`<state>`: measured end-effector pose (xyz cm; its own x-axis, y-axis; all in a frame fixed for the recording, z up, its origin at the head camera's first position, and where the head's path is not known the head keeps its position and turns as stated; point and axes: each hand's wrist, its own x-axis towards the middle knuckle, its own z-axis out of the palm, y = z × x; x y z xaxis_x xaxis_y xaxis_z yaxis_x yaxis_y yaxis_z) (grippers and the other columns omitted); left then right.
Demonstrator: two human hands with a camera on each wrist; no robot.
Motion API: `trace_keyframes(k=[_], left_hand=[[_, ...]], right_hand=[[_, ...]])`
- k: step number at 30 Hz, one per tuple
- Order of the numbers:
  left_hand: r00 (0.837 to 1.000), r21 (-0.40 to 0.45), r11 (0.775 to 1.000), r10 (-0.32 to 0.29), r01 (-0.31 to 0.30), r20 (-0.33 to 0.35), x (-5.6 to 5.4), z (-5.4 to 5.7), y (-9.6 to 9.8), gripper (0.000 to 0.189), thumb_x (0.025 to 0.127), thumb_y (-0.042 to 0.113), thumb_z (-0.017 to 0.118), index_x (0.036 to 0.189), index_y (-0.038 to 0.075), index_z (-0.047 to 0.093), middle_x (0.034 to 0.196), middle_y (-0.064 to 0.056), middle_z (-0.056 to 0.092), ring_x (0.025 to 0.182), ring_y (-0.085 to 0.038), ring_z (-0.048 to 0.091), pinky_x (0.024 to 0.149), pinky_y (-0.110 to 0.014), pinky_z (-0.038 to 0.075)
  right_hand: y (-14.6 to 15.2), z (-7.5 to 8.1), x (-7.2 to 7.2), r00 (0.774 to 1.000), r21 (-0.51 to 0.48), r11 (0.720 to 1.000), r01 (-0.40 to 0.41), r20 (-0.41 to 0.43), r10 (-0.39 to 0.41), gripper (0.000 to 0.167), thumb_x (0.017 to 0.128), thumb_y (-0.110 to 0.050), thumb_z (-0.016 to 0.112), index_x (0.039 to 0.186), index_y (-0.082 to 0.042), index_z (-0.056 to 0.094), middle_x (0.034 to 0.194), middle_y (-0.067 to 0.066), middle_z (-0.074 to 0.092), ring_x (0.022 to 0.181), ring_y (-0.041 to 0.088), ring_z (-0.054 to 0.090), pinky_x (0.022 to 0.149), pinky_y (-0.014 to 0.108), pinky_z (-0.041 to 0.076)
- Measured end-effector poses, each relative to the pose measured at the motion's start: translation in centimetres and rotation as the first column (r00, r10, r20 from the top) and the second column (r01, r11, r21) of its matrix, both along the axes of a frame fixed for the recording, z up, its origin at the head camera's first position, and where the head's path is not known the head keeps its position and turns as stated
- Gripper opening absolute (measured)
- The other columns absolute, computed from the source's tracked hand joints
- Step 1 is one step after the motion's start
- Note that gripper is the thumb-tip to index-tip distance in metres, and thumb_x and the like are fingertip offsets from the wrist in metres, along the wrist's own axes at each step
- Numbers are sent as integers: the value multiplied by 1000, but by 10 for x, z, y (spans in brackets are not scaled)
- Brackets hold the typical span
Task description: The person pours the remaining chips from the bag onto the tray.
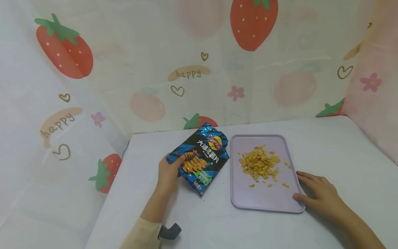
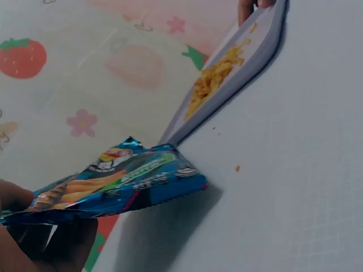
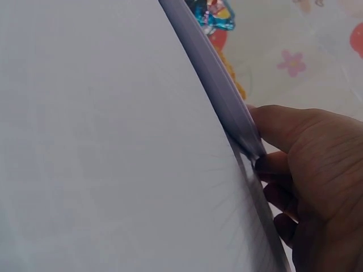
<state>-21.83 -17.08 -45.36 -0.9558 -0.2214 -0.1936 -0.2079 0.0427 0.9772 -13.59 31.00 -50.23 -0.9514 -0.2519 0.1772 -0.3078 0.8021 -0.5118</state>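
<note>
My left hand (image 1: 168, 175) grips a blue and black potato chip bag (image 1: 203, 166) by its left side, thumb across the printed front and fingers behind. The bag's far end looks torn and crumpled. In the left wrist view the bag (image 2: 127, 182) tilts over the white surface and casts a shadow. To its right lies a pale purple tray (image 1: 258, 201) with a pile of broken yellow chips (image 1: 260, 163) in its middle. My right hand (image 1: 323, 196) holds the tray's right edge; the right wrist view shows its thumb (image 3: 278, 126) over the rim, other fingers curled at the outer side.
A few loose chip pieces (image 1: 287, 165) lie in the tray near its right rim. A small crumb (image 2: 237, 168) sits on the white tabletop (image 1: 211, 224) between bag and tray. A strawberry-print curtain (image 1: 140, 62) stands behind the table and along both sides.
</note>
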Motion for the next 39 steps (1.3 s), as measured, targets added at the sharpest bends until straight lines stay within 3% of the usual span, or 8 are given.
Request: trace_keyframes(k=[7,11,20,27,32,39], left_hand=[[998,-42,998,-47,49,51,0,14,-13,37,98,29,71,128,8,63,117,-16,68,85,-18,72,72,-32,62],[997,-43,998,-49,51,54,0,14,-15,34,99,26,70,127,8,63,117,-16,67,84,-18,72,72,-33,63],[998,123,992,36,-43,57,6,3,-14,42,101,19,66,139,7,53,135,-17,56,107,-25,66,81,-32,61],[995,184,978,91,-96,36,11,-9,-9,45,99,9,66,139,3,47,136,-23,56,107,-25,66,82,-30,61],[997,173,981,80,-83,24,17,-15,-2,46,99,7,66,139,0,44,135,-27,57,104,-22,67,81,-27,60],[999,104,995,8,-12,40,23,-21,1,51,99,6,65,144,3,42,142,-26,56,115,-27,65,87,-29,59]], right_hand=[[1,-1,0,1000,-5,1000,-5,-1,5,70,90,-38,77,143,1,53,152,21,48,128,46,41,97,69,30],[3,-2,0,1000,2,1000,-3,7,3,71,91,-39,76,144,2,52,152,22,46,129,47,40,97,70,30],[4,0,-1,1000,10,1000,2,20,-3,73,91,-41,76,145,2,51,153,23,45,130,48,39,98,72,28],[1,1,0,999,-6,1000,-3,47,4,73,92,-41,75,146,2,50,154,22,44,131,48,38,98,72,27],[0,0,0,999,-7,1000,2,52,-1,73,92,-42,74,146,1,50,155,22,44,132,48,37,99,72,27],[1,0,-1,999,5,1000,7,46,-7,73,92,-42,74,146,1,50,154,22,44,132,48,37,99,72,27]])
